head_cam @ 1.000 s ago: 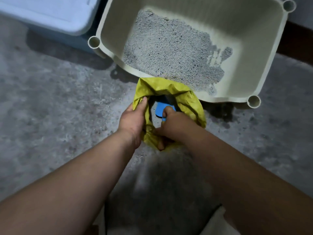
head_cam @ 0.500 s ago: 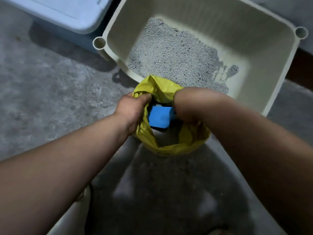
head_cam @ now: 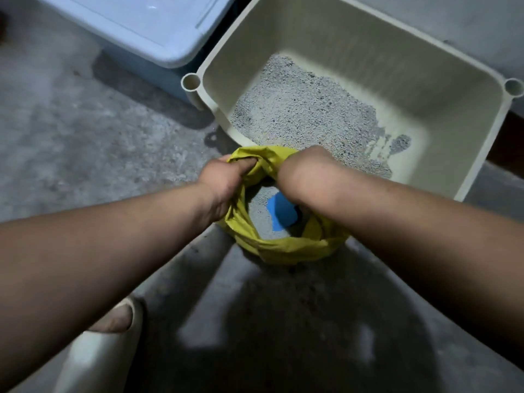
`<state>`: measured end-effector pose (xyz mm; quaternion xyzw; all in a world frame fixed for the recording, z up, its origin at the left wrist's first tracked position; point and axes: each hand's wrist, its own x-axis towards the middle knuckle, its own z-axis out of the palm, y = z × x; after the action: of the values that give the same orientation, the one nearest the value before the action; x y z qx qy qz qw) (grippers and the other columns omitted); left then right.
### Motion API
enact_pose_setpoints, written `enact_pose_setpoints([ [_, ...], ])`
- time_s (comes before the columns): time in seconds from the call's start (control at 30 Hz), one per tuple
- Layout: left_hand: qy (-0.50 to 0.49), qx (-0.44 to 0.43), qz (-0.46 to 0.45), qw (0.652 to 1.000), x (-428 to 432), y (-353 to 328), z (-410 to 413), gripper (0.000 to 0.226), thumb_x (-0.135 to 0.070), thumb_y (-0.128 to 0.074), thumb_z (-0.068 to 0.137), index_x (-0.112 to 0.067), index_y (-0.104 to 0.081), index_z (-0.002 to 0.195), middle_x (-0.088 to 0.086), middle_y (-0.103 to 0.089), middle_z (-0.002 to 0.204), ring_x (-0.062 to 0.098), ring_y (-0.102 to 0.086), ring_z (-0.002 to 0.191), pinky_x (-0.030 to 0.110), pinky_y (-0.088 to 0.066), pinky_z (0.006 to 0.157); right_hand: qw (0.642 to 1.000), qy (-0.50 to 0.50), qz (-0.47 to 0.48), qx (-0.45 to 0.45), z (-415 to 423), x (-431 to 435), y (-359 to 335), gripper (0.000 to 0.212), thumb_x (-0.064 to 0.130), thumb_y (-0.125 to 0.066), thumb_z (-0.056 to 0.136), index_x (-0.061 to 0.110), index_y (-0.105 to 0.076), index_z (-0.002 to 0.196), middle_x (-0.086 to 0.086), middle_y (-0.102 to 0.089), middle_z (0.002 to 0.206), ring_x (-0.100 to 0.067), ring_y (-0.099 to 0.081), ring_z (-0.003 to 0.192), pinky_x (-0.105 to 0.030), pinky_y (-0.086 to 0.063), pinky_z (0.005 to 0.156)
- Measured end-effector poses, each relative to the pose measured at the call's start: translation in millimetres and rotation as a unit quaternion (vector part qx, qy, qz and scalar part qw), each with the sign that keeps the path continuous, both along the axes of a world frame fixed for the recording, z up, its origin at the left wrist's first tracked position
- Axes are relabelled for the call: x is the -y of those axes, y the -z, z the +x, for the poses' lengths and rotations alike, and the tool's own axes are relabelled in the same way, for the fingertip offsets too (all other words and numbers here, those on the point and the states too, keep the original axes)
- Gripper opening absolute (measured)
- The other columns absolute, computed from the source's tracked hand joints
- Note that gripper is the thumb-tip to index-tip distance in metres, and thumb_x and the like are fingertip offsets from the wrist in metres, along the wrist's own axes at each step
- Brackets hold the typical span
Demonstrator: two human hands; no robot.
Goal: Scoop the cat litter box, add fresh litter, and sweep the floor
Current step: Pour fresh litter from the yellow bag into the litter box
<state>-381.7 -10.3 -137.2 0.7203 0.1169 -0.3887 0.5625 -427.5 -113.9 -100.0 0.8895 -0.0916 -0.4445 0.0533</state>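
Bunched tighter than half a second ago, the rim of the yellow bag (head_cam: 283,251) is gathered in my left hand (head_cam: 226,177), whose fingers clench a fold of it. The blue scoop (head_cam: 282,212) has sunk lower and lies tilted on grey grit inside the bag, and my right hand (head_cam: 306,165) has rolled over the far rim with its fingers hidden, so I cannot tell what they hold. Across the room I see a pale blue lidded bin (head_cam: 127,21), the mottled concrete floor (head_cam: 71,143) under the bag, and just behind the bag the cream litter box (head_cam: 368,52) with a thin patch of litter (head_cam: 306,109).
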Motion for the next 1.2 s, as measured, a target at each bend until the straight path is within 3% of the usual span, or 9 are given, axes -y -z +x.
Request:
enact_pose_setpoints([
  [0.1, -0.005, -0.056, -0.029, 0.998, -6.3, 3.5, -5.6, 0.007, -0.006, -0.059, 0.087, -0.007, -0.066, 0.088, 0.011, -0.068, 0.07, 0.022, -0.065, 0.06, 0.034, -0.057, 0.067, 0.998, 0.04, 0.039, 0.013, -11.1, -4.3, 16.8, 0.04, 0.028, -0.058, 0.089, 0.016, -0.057, 0.128, -0.001, -0.054, 0.135, -0.026, -0.054, 0.122, -0.039, -0.048, 0.088],
  [0.23, 0.0, -0.147, -0.042, 0.988, -12.4, 11.1, -9.7, 0.033, -0.016, -0.051, 0.093, 0.0, -0.058, 0.122, 0.017, -0.064, 0.095, 0.025, -0.062, 0.078, 0.035, -0.053, 0.082, 0.994, 0.026, 0.06, 0.093, -29.1, -11.4, 39.6, 0.032, 0.022, -0.052, 0.092, 0.016, -0.061, 0.122, -0.003, -0.059, 0.13, -0.026, -0.056, 0.119, -0.038, -0.048, 0.091],
  [0.4, 0.037, -0.206, -0.043, 0.977, -15.3, 4.5, -5.9, 0.027, -0.024, -0.047, 0.094, -0.003, -0.064, 0.095, 0.011, -0.065, 0.088, 0.02, -0.063, 0.075, 0.027, -0.057, 0.066, 0.978, 0.013, 0.103, 0.181, -44.5, -8.6, 62.6, 0.026, 0.023, -0.052, 0.088, 0.02, -0.067, 0.109, -0.002, -0.068, 0.112, -0.024, -0.063, 0.105, -0.027, -0.044, 0.077],
  [0.5, 0.105, -0.118, 0.006, 0.988, -14.6, -6.8, 4.4, 0.015, -0.018, -0.053, 0.093, -0.01, -0.065, 0.087, 0.007, -0.07, 0.072, 0.018, -0.067, 0.062, 0.029, -0.058, 0.062, 0.973, 0.021, 0.126, 0.191, -50.1, -0.4, 65.0, 0.023, 0.025, -0.051, 0.087, 0.029, -0.066, 0.104, 0.004, -0.067, 0.109, -0.021, -0.062, 0.105, -0.025, -0.037, 0.072],
  [0.6, 0.15, 0.002, 0.077, 0.986, -17.2, -11.5, 19.2, 0.009, -0.016, -0.061, 0.089, -0.016, -0.062, 0.08, 0.004, -0.067, 0.075, 0.018, -0.063, 0.068, 0.03, -0.054, 0.075, 0.968, 0.035, 0.137, 0.209, -54.2, 8.3, 57.8, 0.019, 0.029, -0.053, 0.087, 0.033, -0.064, 0.102, 0.005, -0.066, 0.107, -0.021, -0.061, 0.103, -0.025, -0.035, 0.069],
  [0.77, 0.207, 0.028, 0.078, 0.975, -17.6, -14.3, 30.6, 0.004, -0.017, -0.065, 0.086, -0.018, -0.064, 0.09, 0.001, -0.066, 0.076, 0.013, -0.062, 0.067, 0.017, -0.054, 0.057, 0.96, 0.036, 0.139, 0.239, -59.3, 17.3, 37.1, 0.024, 0.035, -0.053, 0.089, 0.037, -0.063, 0.11, 0.005, -0.066, 0.109, -0.021, -0.059, 0.105, -0.026, -0.037, 0.072],
  [0.93, 0.28, 0.048, 0.087, 0.955, -21.3, -15.9, 36.5, 0.027, -0.025, -0.063, 0.088, -0.017, -0.063, 0.114, 0.007, -0.069, 0.095, 0.022, -0.065, 0.084, 0.032, -0.054, 0.081, 0.96, 0.04, 0.112, 0.253, -63.7, 22.5, 24.4, 0.03, 0.042, -0.053, 0.087, 0.038, -0.061, 0.116, 0.004, -0.066, 0.111, -0.021, -0.06, 0.106, -0.027, -0.042, 0.075],
  [1.1, 0.294, 0.063, 0.081, 0.95, -27.5, -15.9, 39.4, 0.035, -0.042, -0.061, 0.086, -0.023, -0.061, 0.115, 0.007, -0.07, 0.101, 0.02, -0.066, 0.08, 0.025, -0.051, 0.062, 0.968, 0.038, 0.102, 0.228, -70.1, 29.0, 9.7, 0.024, 0.039, -0.055, 0.087, 0.034, -0.063, 0.109, 0.001, -0.065, 0.107, -0.023, -0.061, 0.102, -0.024, -0.033, 0.067],
  [1.2, 0.275, 0.077, 0.066, 0.956, -21.5, -13.1, 37.0, 0.033, -0.04, -0.061, 0.087, -0.02, -0.063, 0.113, 0.008, -0.07, 0.101, 0.02, -0.066, 0.081, 0.028, -0.055, 0.072, 0.97, 0.033, 0.092, 0.222, -76.6, 31.7, 4.7, 0.025, 0.04, -0.054, 0.088, 0.034, -0.062, 0.11, 0.001, -0.065, 0.107, -0.023, -0.06, 0.104, -0.025, -0.034, 0.066],
])
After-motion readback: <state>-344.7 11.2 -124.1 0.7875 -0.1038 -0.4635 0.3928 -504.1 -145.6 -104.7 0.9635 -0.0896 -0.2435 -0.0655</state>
